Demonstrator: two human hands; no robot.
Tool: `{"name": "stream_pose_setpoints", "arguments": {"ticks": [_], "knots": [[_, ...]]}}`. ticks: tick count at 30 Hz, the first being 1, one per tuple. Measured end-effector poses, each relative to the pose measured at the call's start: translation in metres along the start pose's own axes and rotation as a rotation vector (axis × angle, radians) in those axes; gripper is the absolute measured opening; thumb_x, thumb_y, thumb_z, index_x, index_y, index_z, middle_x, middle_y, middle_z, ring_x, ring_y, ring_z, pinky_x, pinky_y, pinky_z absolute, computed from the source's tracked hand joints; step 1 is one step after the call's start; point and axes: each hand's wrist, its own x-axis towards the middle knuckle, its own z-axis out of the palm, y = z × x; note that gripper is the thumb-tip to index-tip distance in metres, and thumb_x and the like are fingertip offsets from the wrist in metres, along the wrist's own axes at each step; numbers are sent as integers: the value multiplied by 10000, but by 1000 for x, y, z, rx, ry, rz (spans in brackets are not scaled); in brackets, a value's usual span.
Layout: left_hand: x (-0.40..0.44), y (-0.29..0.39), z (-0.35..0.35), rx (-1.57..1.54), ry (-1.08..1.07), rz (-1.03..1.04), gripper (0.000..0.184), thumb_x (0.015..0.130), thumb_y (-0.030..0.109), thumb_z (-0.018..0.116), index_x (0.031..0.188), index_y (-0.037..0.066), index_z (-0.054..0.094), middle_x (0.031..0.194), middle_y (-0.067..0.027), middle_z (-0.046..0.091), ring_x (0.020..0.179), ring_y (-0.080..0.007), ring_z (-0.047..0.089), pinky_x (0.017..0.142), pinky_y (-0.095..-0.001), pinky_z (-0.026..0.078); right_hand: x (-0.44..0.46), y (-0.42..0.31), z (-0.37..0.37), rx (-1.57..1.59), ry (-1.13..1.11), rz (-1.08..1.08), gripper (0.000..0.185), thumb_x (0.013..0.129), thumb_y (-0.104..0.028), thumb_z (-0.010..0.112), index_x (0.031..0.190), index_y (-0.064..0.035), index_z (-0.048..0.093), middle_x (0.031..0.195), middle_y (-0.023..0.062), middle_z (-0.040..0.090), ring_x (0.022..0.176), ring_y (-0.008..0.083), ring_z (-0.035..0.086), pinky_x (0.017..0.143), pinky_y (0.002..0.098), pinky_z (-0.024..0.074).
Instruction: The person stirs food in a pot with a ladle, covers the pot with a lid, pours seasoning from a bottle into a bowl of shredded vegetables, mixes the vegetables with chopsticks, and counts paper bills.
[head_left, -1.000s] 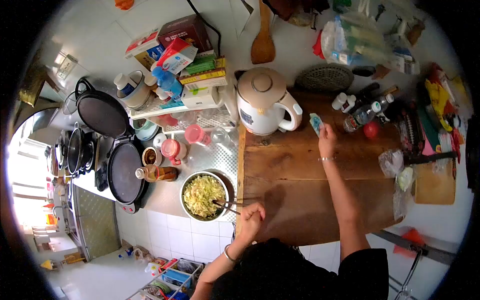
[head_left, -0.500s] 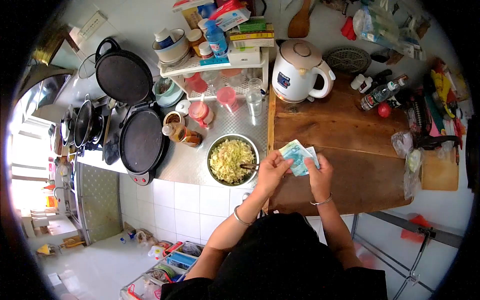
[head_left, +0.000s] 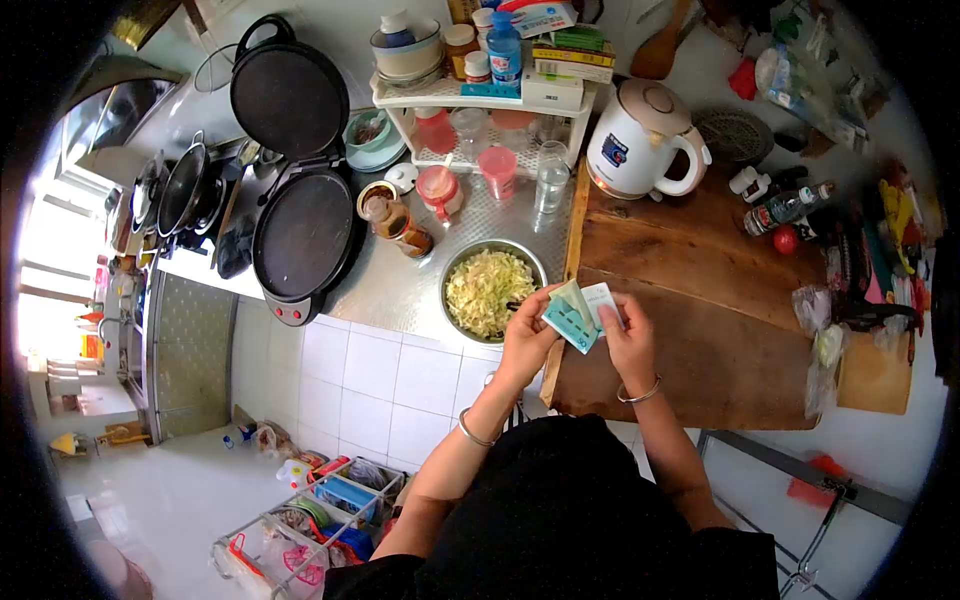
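Note:
A small teal-and-cream printed packet (head_left: 570, 326) is held between my two hands above the wooden board's left part. My left hand (head_left: 528, 340) grips its left edge, fingers behind it. My right hand (head_left: 630, 342) pinches the right side with the thumb in front, beside a white flat piece (head_left: 599, 300) that may be part of the packet. What the packet contains cannot be seen. Just left of my left hand stands a steel bowl (head_left: 446, 318) of shredded pale-green vegetable (head_left: 487, 290), with a dark utensil handle partly hidden by the hand.
A white electric kettle (head_left: 640, 150) stands on the wooden board (head_left: 690, 370). Left are an open electric griddle (head_left: 305, 235), a spice bottle (head_left: 405, 235), a red-lidded jar (head_left: 440, 192) and a glass (head_left: 551, 180). A crowded shelf (head_left: 430, 98) rises behind. Bottles and plastic bags lie at right.
The packet has turned in my hands, now showing its teal face and more of the white piece. My hands stay close together; the whole view has shifted with my head.

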Motion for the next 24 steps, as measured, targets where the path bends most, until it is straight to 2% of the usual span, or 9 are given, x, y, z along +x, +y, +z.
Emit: {"name": "stream_pose_setpoints", "arguments": {"ticks": [2, 3, 5, 8, 10, 12, 14, 17, 24], "knots": [[-4, 3, -1, 99, 1, 71, 395, 819, -68, 507, 1201, 16, 453, 1050, -46, 565, 908, -100, 556, 754, -221, 465, -4, -1, 7, 124, -165, -58, 224, 860, -118, 568, 1040, 7, 519, 830, 19, 578, 727, 66, 524, 622, 217, 439], [-6, 2, -4, 96, 4, 74, 395, 819, -68, 507, 1201, 16, 453, 1050, -46, 565, 908, -100, 556, 754, -221, 465, -5, -2, 10, 121, -168, -59, 224, 860, -118, 568, 1040, 7, 519, 830, 19, 578, 727, 66, 524, 622, 217, 439], [-8, 0, -10, 395, 32, 93, 402, 809, -84, 495, 1198, 12, 465, 1025, -58, 580, 878, -96, 560, 734, -213, 457, -7, -4, 18, 62, -223, -134, 332, 848, -136, 585, 1126, 10, 476, 924, 55, 586, 781, 81, 545, 630, 226, 454], [-17, 17, -6, 497, 7, 66, 422, 799, -99, 479, 1204, 22, 474, 1001, -62, 592, 871, -98, 565, 758, -217, 454, -8, 1, 20, -18, -182, -69, 267, 844, -141, 583, 1057, 13, 531, 824, 34, 596, 755, 69, 542, 604, 225, 446], [-18, 9, -12, 423, -2, 105, 449, 800, -102, 476, 1227, 34, 455, 1024, -61, 584, 889, -101, 561, 772, -221, 452, -6, 9, 16, -93, -180, -35, 229, 851, -144, 570, 1018, 12, 560, 792, 20, 597, 740, 63, 539, 594, 222, 440], [-19, 6, -16, 348, -16, 143, 477, 800, -106, 474, 1251, 46, 437, 1047, -61, 575, 906, -104, 556, 785, -225, 450, -3, 12, 14, 18, -205, -12, 184, 861, -158, 553, 918, 9, 606, 750, -10, 592, 704, 50, 529, 584, 208, 422], [-20, 9, -19, 186, 16, 35, 519, 802, -108, 476, 1286, 60, 395, 1075, -57, 557, 948, -109, 543, 813, -228, 441, -5, 7, 16, 123, -212, 38, 181, 864, -159, 548, 900, 6, 613, 759, -16, 592, 693, 46, 525, 589, 203, 418], [-22, 9, -23, 120, -13, 10, 540, 788, -91, 526, 1287, 68, 396, 1117, -63, 529, 1011, -139, 520, 863, -262, 430, -8, -1, 20, 267, -222, 115, 165, 857, -154, 555, 875, -3, 620, 772, -16, 596, 680, 43, 526, 603, 200, 420], [-28, 2, -26, 343, -49, 149, 514, 762, -92, 564, 1240, 49, 440, 1126, -62, 521, 1035, -144, 507, 867, -263, 430, -15, -1, 20, 326, -183, 149, 122, 818, -160, 620, 807, -40, 607, 765, 0, 616, 678, 56, 559, 618, 209, 441]]}}
